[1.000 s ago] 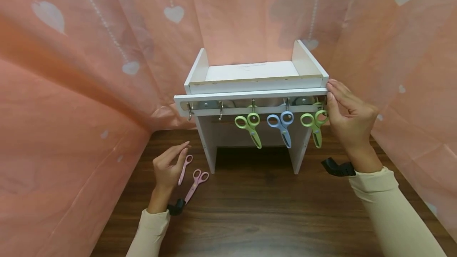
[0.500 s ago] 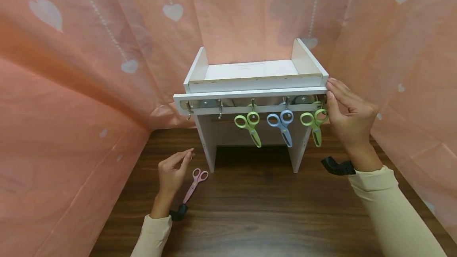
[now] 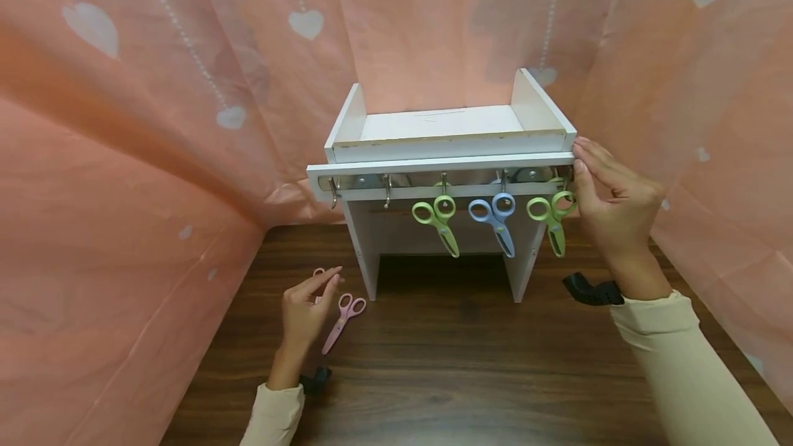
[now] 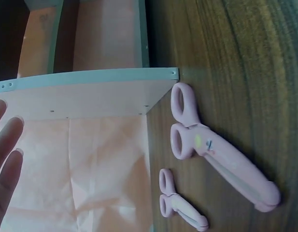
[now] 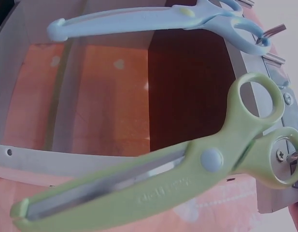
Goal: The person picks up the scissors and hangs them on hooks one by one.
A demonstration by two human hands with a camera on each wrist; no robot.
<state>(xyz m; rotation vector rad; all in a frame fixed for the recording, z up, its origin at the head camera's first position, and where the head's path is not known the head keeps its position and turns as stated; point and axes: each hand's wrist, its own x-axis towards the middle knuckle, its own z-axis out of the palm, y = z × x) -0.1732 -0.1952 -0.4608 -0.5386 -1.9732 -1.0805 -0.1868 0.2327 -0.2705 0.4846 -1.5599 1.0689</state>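
Observation:
My left hand (image 3: 305, 312) is held above the table with loosely bent fingers (image 4: 8, 137) and nothing between them. Close to its right lies a pair of pink scissors (image 3: 336, 332); a second pink pair (image 4: 185, 209) is mostly behind the hand in the head view but shows whole in the left wrist view. My right hand (image 3: 622, 208) pinches the right end of the white hook rail (image 3: 372, 169). From its hooks hang green scissors (image 3: 447, 234), blue scissors (image 3: 499, 226) and another green pair (image 5: 211, 159) beside my right hand.
Two hooks (image 3: 387, 193) at the rail's left end carry nothing. Behind the rail stands a white shelf unit (image 3: 531, 267) on the dark wooden table (image 3: 446, 377). A pink curtain (image 3: 186, 157) with hearts surrounds it at the back and sides.
My left hand has moved a little to the right and nearer to me, over the second pink pair of scissors. My right hand stays at the rail's end. The hanging scissors have not moved.

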